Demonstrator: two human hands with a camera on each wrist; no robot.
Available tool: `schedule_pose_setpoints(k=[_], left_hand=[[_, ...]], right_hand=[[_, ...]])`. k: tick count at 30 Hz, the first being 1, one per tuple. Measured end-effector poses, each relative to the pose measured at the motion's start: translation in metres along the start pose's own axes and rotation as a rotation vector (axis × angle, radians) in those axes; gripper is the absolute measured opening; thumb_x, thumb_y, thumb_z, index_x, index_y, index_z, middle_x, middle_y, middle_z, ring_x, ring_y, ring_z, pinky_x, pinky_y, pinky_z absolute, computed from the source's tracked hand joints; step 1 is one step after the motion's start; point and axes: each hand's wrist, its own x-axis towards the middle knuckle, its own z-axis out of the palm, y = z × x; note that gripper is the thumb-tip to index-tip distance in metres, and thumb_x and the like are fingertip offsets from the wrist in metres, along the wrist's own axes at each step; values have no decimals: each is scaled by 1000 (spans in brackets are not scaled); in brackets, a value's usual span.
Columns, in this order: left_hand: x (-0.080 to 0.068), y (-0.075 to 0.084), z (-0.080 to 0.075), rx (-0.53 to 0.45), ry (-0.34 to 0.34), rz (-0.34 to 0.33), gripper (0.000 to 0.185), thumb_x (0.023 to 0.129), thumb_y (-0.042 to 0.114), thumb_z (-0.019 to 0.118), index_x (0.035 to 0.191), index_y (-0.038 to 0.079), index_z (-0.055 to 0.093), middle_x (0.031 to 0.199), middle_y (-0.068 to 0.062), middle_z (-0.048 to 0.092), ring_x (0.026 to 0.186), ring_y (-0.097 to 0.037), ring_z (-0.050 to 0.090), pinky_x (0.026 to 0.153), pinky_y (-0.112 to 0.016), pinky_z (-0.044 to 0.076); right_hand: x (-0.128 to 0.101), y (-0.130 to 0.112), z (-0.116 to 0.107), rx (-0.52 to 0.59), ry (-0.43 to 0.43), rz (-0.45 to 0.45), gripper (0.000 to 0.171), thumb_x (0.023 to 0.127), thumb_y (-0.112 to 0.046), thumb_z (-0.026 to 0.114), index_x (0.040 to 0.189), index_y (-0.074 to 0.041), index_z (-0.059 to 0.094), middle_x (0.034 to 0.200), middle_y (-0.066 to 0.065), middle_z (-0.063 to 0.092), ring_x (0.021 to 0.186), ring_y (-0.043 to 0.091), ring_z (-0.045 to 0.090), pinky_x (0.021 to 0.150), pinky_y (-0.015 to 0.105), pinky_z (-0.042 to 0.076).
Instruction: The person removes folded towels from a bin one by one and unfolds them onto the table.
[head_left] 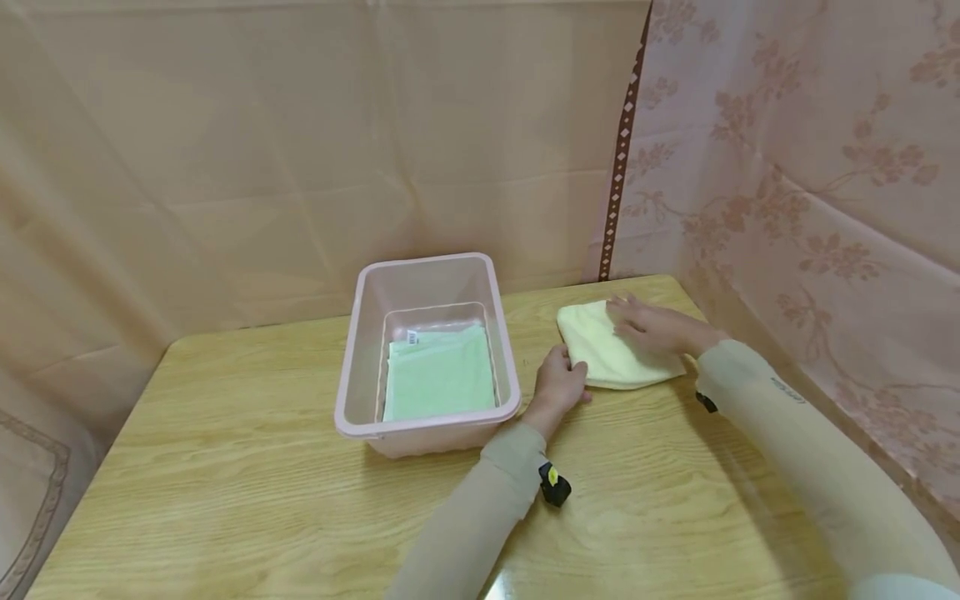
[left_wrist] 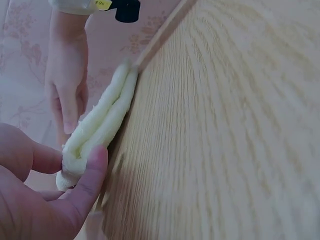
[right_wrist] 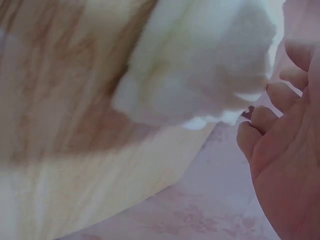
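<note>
A folded pale yellow towel [head_left: 600, 354] lies on the wooden table [head_left: 225, 467] near its far right corner. My left hand [head_left: 561, 379] pinches the towel's near left edge; in the left wrist view the thumb [left_wrist: 95, 165] and fingers squeeze the folded layers of the yellow towel [left_wrist: 102, 125]. Flat on top of the towel, fingers straight, rests my right hand [head_left: 648, 325], also seen as the right hand [left_wrist: 67, 95] from the left wrist. The right wrist view is blurred, showing the towel [right_wrist: 200, 65] and the right hand's palm [right_wrist: 285, 150].
A pink plastic bin [head_left: 352, 367] stands left of the towel, with a folded green towel [head_left: 438, 375] flat on its bottom. Patterned pink curtains [head_left: 825, 208] hang close behind and to the right of the table.
</note>
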Motion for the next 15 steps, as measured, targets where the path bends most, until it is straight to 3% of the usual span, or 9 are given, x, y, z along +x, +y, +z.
schedule_pose_setpoints(k=[2, 4, 6, 9, 12, 15], left_hand=[[2, -1, -1, 41, 0, 33, 45, 101, 7, 57, 145, 4, 49, 99, -7, 67, 67, -31, 72, 57, -30, 56], [3, -2, -3, 165, -4, 97, 47, 100, 7, 58, 146, 5, 51, 112, -11, 68, 87, -30, 73, 73, -33, 58], [2, -3, -4, 349, -9, 176, 47, 99, 8, 60, 145, 7, 55, 123, -14, 67, 105, -30, 69, 89, -37, 55], [1, -3, -4, 663, -7, 261, 44, 100, 17, 62, 143, 12, 59, 135, -13, 59, 126, -28, 54, 104, -37, 45], [0, 0, -3, 923, -35, 292, 48, 104, 32, 57, 149, 18, 53, 142, -10, 49, 129, -26, 44, 101, -37, 44], [-1, 3, 0, 1123, -93, 334, 55, 106, 43, 48, 156, 20, 42, 158, -8, 33, 144, -26, 30, 107, -38, 39]], right_hand=[[-2, 1, 3, 10, -22, 26, 61, 112, -33, 37, 161, -2, 19, 166, 24, 10, 150, 50, 3, 116, 67, 6], [-3, 2, 6, 23, -42, 41, 63, 112, -36, 36, 161, -3, 17, 166, 24, 7, 150, 50, 2, 116, 67, 5], [-5, 2, 9, 29, -59, 57, 65, 111, -40, 37, 162, -6, 15, 167, 23, 5, 150, 49, 1, 116, 67, 4], [-5, 3, 13, 28, -66, 69, 69, 110, -45, 38, 163, -8, 14, 167, 22, 4, 151, 49, -1, 116, 67, 4], [-3, 4, 15, 26, -62, 69, 71, 109, -48, 38, 163, -8, 13, 167, 22, 3, 151, 48, -2, 116, 67, 3], [-1, 5, 16, 22, -65, 72, 72, 109, -48, 37, 163, -6, 11, 167, 23, 2, 151, 48, -3, 116, 67, 2]])
